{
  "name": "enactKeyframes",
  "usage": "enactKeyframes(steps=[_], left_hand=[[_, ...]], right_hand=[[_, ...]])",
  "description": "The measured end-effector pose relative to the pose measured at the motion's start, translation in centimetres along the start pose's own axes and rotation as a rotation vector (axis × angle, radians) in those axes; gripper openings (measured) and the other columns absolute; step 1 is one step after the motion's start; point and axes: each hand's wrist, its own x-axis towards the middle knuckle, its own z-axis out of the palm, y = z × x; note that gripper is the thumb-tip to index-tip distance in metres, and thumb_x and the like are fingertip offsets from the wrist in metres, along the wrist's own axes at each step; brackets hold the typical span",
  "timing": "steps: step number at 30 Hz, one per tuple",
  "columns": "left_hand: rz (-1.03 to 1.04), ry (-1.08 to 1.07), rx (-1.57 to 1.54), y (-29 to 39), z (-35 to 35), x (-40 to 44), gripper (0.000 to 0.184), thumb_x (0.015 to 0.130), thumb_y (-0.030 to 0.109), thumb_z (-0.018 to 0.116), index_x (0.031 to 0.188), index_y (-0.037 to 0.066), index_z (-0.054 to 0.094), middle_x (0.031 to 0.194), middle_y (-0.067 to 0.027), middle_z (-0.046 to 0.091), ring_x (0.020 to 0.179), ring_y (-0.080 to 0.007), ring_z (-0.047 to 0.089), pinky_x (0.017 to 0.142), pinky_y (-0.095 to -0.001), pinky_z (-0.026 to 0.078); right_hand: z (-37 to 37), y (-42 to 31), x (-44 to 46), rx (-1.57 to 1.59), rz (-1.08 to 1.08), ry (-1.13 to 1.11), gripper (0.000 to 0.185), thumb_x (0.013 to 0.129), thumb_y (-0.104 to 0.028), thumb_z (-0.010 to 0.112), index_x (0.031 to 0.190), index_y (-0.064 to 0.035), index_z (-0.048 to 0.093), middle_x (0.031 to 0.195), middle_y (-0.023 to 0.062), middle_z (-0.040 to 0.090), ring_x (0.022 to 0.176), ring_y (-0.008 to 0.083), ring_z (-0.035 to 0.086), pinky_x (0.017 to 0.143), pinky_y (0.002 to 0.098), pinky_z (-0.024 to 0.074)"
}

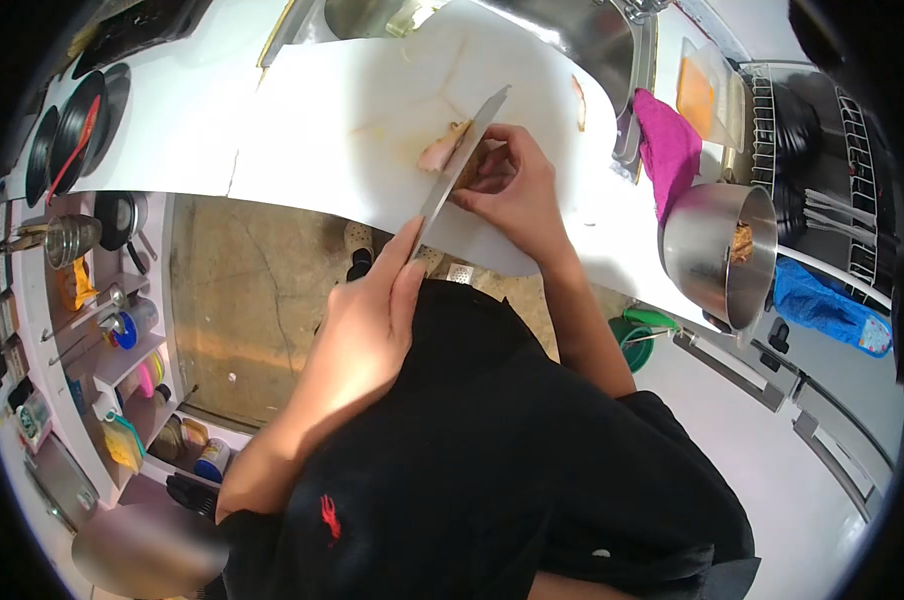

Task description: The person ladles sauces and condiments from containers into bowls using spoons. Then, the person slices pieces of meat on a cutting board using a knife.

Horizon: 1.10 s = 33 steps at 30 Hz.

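Black cloth [472,430] bears a red emblem [330,517]; left fingers [402,252] wrap a knife [452,170], right fingers [513,137] curl round food [467,178].

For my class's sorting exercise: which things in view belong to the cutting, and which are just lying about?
In use:
knife, in the left hand
food piece, at the right hand
white board, underneath

Apparently just lying about:
magenta cloth
blue cloth
red utensil

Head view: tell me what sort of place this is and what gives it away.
Most likely a kitchen: there is a metal sink, a knife held over food on a white cutting board, and a wire rack of dark dishes.
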Motion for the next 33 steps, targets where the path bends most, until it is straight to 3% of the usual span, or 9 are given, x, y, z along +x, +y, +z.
enactKeyframes(steps=[2, 8, 11, 14, 17, 20, 23, 26, 33], left_hand=[[0.096, 0.045, 0.006, -0.2, 0.7, 1.2, 0.038, 0.101, 0.021, 0.046, 0.136, 0.005, 0.048, 0.071, -0.0301, 0.056, 0.070, -0.0484, 0.058, 0.062, -0.0429, 0.048], [0.086, 0.028, 0.048, -0.2, 1.0, 2.8, 0.039, 0.102, 0.021, 0.045, 0.135, 0.002, 0.047, 0.072, -0.0306, 0.057, 0.072, -0.0489, 0.058, 0.062, -0.0452, 0.047], [0.025, 0.015, 0.001, -0.5, 0.5, 0.8, 0.039, 0.101, 0.021, 0.044, 0.135, 0.002, 0.048, 0.072, -0.0304, 0.057, 0.072, -0.0487, 0.059, 0.062, -0.0448, 0.047], [-0.068, -0.020, 0.040, -0.8, -0.2, -0.8, 0.038, 0.101, 0.020, 0.044, 0.134, 0.002, 0.048, 0.072, -0.0305, 0.057, 0.071, -0.0483, 0.059, 0.062, -0.0439, 0.047], [0.051, 0.026, 0.031, -1.1, 0.3, 0.4, 0.038, 0.101, 0.021, 0.045, 0.134, 0.003, 0.049, 0.073, -0.0306, 0.057, 0.071, -0.0479, 0.059, 0.063, -0.0445, 0.047], [0.127, 0.053, 0.024, -1.4, 1.3, 3.4, 0.038, 0.101, 0.023, 0.046, 0.133, 0.002, 0.050, 0.073, -0.0305, 0.058, 0.072, -0.0475, 0.060, 0.063, -0.0462, 0.047], [0.213, 0.066, 0.041, -0.8, 1.8, 6.1, 0.037, 0.101, 0.024, 0.047, 0.131, 0.003, 0.052, 0.074, -0.0297, 0.059, 0.074, -0.0473, 0.060, 0.063, -0.0479, 0.046], [0.148, 0.063, 0.050, -0.5, 1.6, 5.5, 0.037, 0.101, 0.023, 0.046, 0.132, 0.005, 0.052, 0.072, -0.0285, 0.058, 0.069, -0.0469, 0.059, 0.063, -0.0455, 0.047], [-0.087, -0.042, 0.015, -1.2, -1.6, -0.3, 0.039, 0.101, 0.020, 0.045, 0.138, 0.009, 0.048, 0.072, -0.0263, 0.056, 0.062, -0.0414, 0.056, 0.062, -0.0378, 0.049]], right_hand=[[0.0, 0.4, 0.1, -0.008, 0.000, -0.010, 0.062, 0.055, -0.013, 0.088, 0.108, 0.0004, 0.060, 0.085, 0.0068, 0.060, 0.074, 0.0149, 0.060, 0.065, 0.0282, 0.0540], [0.0, -0.8, 0.0, -0.031, 0.034, 0.002, 0.058, 0.056, -0.011, 0.086, 0.106, 0.0008, 0.060, 0.086, 0.0075, 0.060, 0.073, 0.0155, 0.061, 0.067, 0.0280, 0.0539], [-0.1, -0.8, -0.1, -0.073, 0.046, -0.038, 0.061, 0.062, -0.006, 0.085, 0.116, 0.0012, 0.056, 0.087, 0.0058, 0.059, 0.079, 0.0115, 0.061, 0.070, 0.0243, 0.0545], [-0.1, -0.6, 0.0, -0.078, 0.015, -0.047, 0.060, 0.062, -0.005, 0.085, 0.115, 0.0013, 0.056, 0.086, 0.0057, 0.059, 0.079, 0.0109, 0.061, 0.069, 0.0240, 0.0546], [-0.2, -1.2, 0.0, -0.018, 0.102, -0.055, 0.060, 0.063, -0.004, 0.085, 0.115, 0.0012, 0.056, 0.087, 0.0056, 0.059, 0.078, 0.0103, 0.060, 0.069, 0.0237, 0.0545], [0.0, -0.6, 0.0, 0.019, 0.079, -0.018, 0.056, 0.056, -0.009, 0.086, 0.105, 0.0009, 0.059, 0.089, 0.0085, 0.060, 0.074, 0.0151, 0.062, 0.065, 0.0272, 0.0543], [0.3, 0.0, 0.0, 0.010, 0.007, 0.022, 0.056, 0.056, -0.009, 0.086, 0.105, 0.0009, 0.059, 0.088, 0.0082, 0.060, 0.073, 0.0145, 0.061, 0.064, 0.0272, 0.0543], [0.1, -0.5, -0.3, -0.038, 0.049, -0.021, 0.060, 0.062, -0.004, 0.085, 0.114, 0.0025, 0.055, 0.088, 0.0064, 0.059, 0.078, 0.0102, 0.060, 0.068, 0.0233, 0.0546], [0.6, -0.9, -0.3, -0.029, 0.056, 0.020, 0.062, 0.060, -0.003, 0.086, 0.115, 0.0011, 0.056, 0.085, 0.0061, 0.057, 0.074, 0.0103, 0.060, 0.066, 0.0231, 0.0548]])
